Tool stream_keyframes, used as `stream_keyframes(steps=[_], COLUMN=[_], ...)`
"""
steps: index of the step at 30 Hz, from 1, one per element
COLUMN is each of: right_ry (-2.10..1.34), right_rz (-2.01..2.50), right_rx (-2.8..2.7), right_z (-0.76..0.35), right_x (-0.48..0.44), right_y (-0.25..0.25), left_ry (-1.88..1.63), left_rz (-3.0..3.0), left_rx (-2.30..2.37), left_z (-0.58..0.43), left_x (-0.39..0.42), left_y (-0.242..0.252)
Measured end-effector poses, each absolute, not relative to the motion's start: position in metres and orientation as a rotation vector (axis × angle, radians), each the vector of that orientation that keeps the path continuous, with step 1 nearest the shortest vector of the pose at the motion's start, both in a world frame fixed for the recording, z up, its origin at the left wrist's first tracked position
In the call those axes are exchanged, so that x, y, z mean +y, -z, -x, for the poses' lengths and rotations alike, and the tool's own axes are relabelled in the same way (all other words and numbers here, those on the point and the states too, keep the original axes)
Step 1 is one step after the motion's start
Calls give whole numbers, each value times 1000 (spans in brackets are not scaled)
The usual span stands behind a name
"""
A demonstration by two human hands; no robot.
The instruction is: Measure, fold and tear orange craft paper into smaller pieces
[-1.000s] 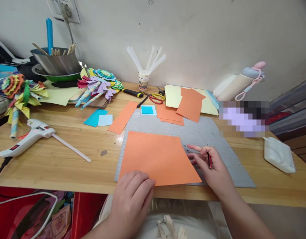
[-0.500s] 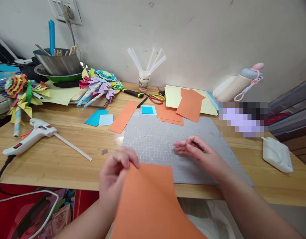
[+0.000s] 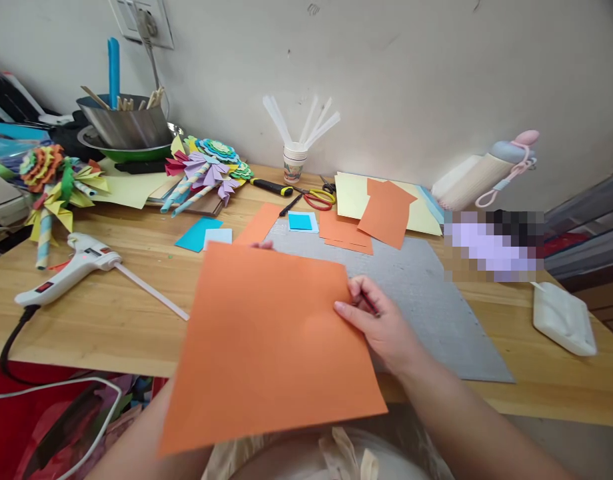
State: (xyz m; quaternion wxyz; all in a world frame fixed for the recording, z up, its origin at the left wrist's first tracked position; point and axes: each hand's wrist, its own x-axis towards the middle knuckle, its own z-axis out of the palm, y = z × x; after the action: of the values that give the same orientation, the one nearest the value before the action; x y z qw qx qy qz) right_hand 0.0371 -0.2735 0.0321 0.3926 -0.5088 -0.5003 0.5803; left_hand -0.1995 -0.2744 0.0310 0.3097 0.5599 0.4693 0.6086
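A large orange sheet of paper (image 3: 274, 340) is held up over the front of the table, its flat side facing me. My right hand (image 3: 381, 320) pinches its right edge, thumb on the front and fingers curled behind. Most of my left hand (image 3: 263, 245) is hidden behind the sheet; only a bit of its fingers shows above the top edge, where it supports the paper. Beneath and beyond lies a grey cutting mat (image 3: 421, 293). Smaller orange pieces (image 3: 386, 213) rest at the mat's far edge, beside blue paper squares (image 3: 300, 221).
A white glue gun (image 3: 69, 270) lies at left, its glue stick pointing towards the sheet. Scissors (image 3: 320, 198), a cutter knife (image 3: 271, 187) and a paper cup (image 3: 294, 163) of clear sticks stand or lie behind. Paper flowers (image 3: 206, 167) sit back left; a white box-like object (image 3: 564, 319) lies right.
The orange sheet has risen and turned flat towards me. My right hand, free before, has come to its right edge, and my left hand has gone behind it. The view shifted slightly.
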Motion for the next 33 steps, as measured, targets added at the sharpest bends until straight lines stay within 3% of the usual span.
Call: stream_keyframes(steps=[6, 12, 33], right_ry=[-1128, -1011, -898], right_rz=[1498, 1566, 1703], right_rx=[-1315, -1413, -1466], right_z=[-81, -87, -87], right_x=[-246, -244, -244], right_y=[-19, -6, 2], left_ry=[-1947, -1359, -1102], left_rz=[-1098, -2332, -2444], left_rx=[1402, 1821, 1998], left_z=[223, 215, 213], left_x=[-331, -389, -390], left_y=[-7, 34, 57])
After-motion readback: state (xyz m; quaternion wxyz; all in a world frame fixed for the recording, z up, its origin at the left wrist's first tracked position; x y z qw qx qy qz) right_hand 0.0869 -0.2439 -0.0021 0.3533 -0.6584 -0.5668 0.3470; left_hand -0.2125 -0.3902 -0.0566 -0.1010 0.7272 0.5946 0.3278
